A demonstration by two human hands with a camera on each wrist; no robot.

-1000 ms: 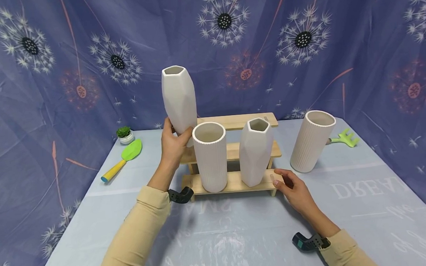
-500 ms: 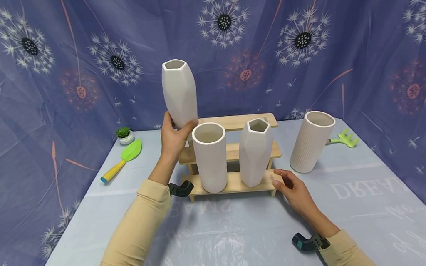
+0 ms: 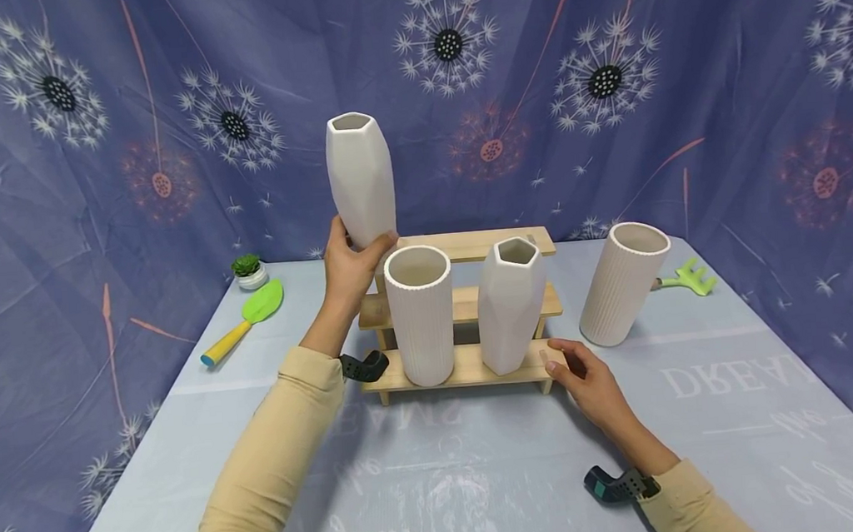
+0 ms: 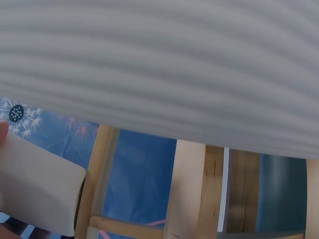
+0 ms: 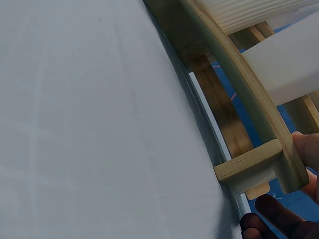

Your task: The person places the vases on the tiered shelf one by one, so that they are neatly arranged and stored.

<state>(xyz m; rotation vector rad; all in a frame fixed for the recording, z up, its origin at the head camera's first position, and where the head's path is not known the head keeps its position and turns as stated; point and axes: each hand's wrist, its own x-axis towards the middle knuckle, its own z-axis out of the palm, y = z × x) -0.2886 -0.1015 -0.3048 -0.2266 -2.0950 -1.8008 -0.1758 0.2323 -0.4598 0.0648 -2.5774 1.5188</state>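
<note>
My left hand grips the lower part of a tall white faceted vase, upright at the left end of the top tier. In the left wrist view the base of this vase is right at the top plank. Beneath it stands a three-tier wooden shelf stand. Its bottom tier bears a ribbed white cylinder vase and, to the right, a second faceted vase. My right hand holds the right end of the bottom tier, the thumb against the plank.
Another ribbed vase stands on the table right of the stand, with a green hand rake behind it. A green and yellow trowel and a small potted succulent are at the left. A dandelion-print curtain hangs behind.
My left hand has raised the faceted vase a little, bringing it up to the level of the top tier. The right hand has stayed at the stand's end.
</note>
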